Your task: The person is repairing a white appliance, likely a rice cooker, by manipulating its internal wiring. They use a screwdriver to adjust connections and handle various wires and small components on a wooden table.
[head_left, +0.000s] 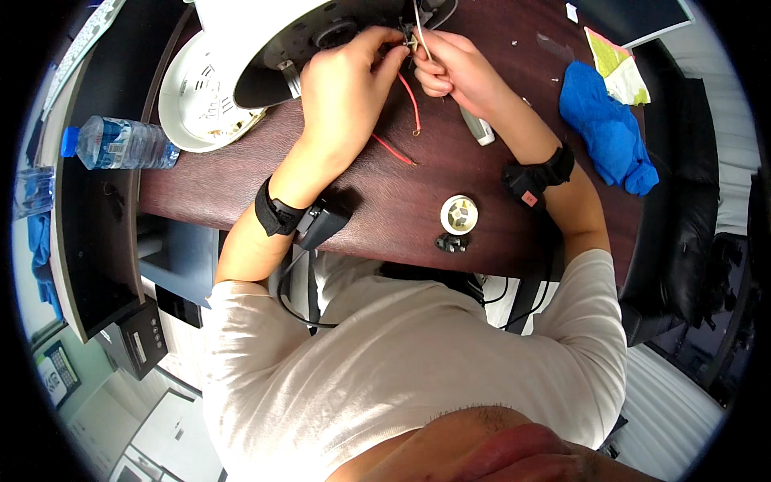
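As seen well left of the left hand (344, 88), ridged clear plastic bottle (130, 145); nearer, shallow round white dish (175, 111); just left, smooth curved white housing (249, 28), dark and hollow. With left thumb and forefinger, pinching a tiny part (411, 45), mostly hidden. Under left fingertips, slender red wires (413, 100). With right hand (454, 68) curled, pinching thin pale wire (418, 20) beside left fingertips. Nearer the body, round cream plastic piece (459, 215); just below right hand, smooth grey handle (479, 128). Farther right, crumpled blue cloth (601, 124).
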Demonstrator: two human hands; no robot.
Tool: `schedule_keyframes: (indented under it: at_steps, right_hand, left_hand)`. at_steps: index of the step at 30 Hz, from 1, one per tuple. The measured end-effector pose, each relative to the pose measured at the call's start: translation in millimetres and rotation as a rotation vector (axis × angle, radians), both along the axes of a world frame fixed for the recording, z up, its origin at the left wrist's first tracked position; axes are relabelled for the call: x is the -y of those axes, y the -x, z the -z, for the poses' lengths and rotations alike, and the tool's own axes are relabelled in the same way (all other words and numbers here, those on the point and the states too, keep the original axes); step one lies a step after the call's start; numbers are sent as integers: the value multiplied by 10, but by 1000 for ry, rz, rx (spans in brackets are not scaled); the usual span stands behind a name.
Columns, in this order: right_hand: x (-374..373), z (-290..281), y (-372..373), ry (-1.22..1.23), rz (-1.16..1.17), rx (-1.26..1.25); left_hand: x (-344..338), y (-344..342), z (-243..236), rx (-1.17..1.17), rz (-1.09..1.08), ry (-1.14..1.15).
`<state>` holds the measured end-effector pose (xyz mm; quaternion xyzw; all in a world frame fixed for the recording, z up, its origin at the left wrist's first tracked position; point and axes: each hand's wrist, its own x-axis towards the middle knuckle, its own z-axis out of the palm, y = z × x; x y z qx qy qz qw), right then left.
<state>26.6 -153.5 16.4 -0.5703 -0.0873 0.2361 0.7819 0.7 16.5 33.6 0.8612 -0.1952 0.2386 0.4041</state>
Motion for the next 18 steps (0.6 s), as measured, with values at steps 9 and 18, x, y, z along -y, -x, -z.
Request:
schedule_keyframes:
  at_steps: [9,18]
  right_hand:
    - [3,91,33,182,204,412]
    - [57,133,17,377,231,663]
  left_hand:
    - [-3,2,-35,-10,9,-4]
    - [-15,-12,-19,11,17,8]
